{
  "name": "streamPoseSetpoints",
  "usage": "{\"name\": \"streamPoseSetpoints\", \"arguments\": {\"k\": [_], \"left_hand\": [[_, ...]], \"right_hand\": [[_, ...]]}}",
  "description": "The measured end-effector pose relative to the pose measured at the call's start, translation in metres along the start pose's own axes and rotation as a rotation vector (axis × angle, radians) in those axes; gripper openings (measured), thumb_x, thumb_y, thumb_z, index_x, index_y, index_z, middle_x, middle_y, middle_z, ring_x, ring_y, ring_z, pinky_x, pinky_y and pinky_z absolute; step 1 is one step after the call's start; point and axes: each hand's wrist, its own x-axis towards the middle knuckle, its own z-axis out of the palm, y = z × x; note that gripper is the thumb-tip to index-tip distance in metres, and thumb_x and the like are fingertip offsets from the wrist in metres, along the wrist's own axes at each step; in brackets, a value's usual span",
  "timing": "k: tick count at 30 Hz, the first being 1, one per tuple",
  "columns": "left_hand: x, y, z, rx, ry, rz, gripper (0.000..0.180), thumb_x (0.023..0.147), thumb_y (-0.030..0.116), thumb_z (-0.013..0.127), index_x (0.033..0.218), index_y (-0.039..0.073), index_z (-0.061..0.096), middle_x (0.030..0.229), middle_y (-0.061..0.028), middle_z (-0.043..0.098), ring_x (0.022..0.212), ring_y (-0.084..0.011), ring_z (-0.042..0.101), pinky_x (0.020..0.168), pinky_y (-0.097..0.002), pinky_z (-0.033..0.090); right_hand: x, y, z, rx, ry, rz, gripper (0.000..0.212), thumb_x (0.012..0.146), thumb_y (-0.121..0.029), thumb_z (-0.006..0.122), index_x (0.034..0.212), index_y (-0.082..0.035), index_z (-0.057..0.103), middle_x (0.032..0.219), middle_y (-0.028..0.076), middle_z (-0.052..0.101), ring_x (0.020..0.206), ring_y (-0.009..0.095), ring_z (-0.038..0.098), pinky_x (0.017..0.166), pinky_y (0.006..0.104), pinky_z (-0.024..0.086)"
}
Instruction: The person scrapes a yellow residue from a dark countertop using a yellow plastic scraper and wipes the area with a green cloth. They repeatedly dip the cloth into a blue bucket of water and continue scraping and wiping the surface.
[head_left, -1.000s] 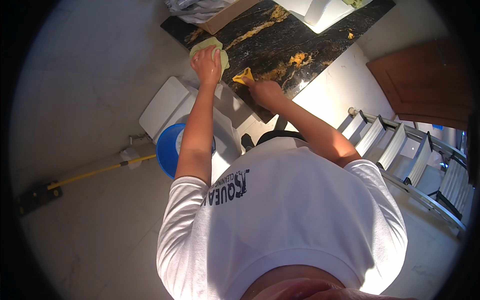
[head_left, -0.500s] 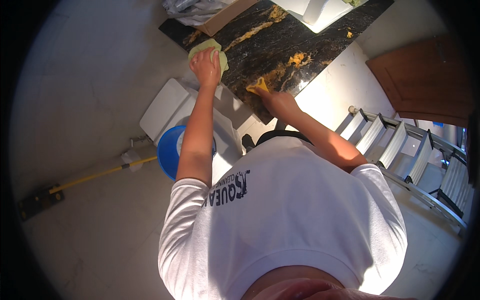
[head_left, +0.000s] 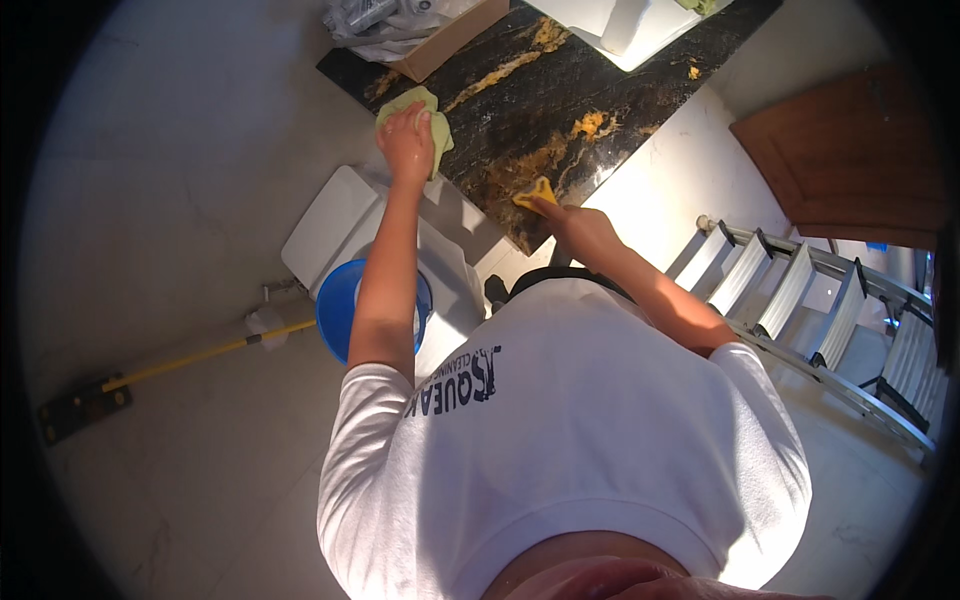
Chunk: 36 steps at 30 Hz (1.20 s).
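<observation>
Lower and farther right than in the earlier frames, the yellow scraper [head_left: 538,193] is now seen in the head view near the lower corner of the dark, gold-veined table [head_left: 520,112], at upper centre. Its handle is gripped by the closed fingers of the right hand [head_left: 588,236]; whether the table is touched by its blade cannot be told. Near the table's left edge, a pale green cloth [head_left: 442,135] is covered by the left hand [head_left: 408,145], whose fingers are laid over it; whether any fold is pinched cannot be told. At the top, plastic bags [head_left: 385,25] are held in a cardboard box [head_left: 455,45] on the table. Left of centre, a blue bucket [head_left: 340,305] is partly hidden by the left forearm. A metal ladder [head_left: 790,290] is seen at right.
</observation>
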Motion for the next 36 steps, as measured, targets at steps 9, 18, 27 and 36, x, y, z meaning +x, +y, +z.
{"name": "streamPoseSetpoints", "arguments": {"k": [9,18,27,36], "left_hand": [[-0.068,0.156,0.037,-0.632,-0.264,0.433,0.02,0.09,0.023,0.057,0.096,0.008,0.068,0.093,-0.0099,0.068,0.09,-0.0292,0.062,0.085,-0.0425,0.044],[-0.076,0.242,0.015,-1.24,-0.762,-0.856,0.07,0.09,0.065,0.046,0.106,-0.001,0.061,0.101,-0.0101,0.062,0.092,-0.0204,0.062,0.081,-0.031,0.048],[0.014,0.109,-0.027,-0.132,-0.298,-0.268,0.079,0.089,0.058,0.05,0.146,0.006,0.029,0.151,-0.0248,0.023,0.142,-0.0431,0.009,0.11,-0.0629,0.006],[0.038,0.113,0.064,0.208,-0.322,-0.037,0.096,0.076,0.067,0.059,0.147,0.01,0.028,0.151,-0.0186,0.027,0.14,-0.0403,0.022,0.109,-0.0644,0.013]], "right_hand": [[-0.036,0.038,-0.073,0.298,0.457,0.271,0.042,0.09,-0.012,0.06,0.131,-0.019,0.055,0.086,0.017,0.068,0.068,0.028,0.066,0.066,0.0347,0.051],[-0.074,0.055,-0.116,0.385,0.741,0.374,0.04,0.093,-0.015,0.058,0.133,-0.016,0.056,0.072,0.001,0.056,0.065,0.007,0.051,0.065,0.0236,0.046],[-0.084,0.086,-0.107,0.333,0.664,0.45,0.041,0.093,-0.016,0.059,0.134,-0.018,0.053,0.072,0.008,0.06,0.062,0.012,0.055,0.063,0.0267,0.047],[-0.088,0.116,-0.12,0.338,0.706,0.429,0.042,0.092,-0.012,0.06,0.133,-0.016,0.053,0.076,0.011,0.064,0.059,0.014,0.054,0.062,0.0273,0.047]]}}
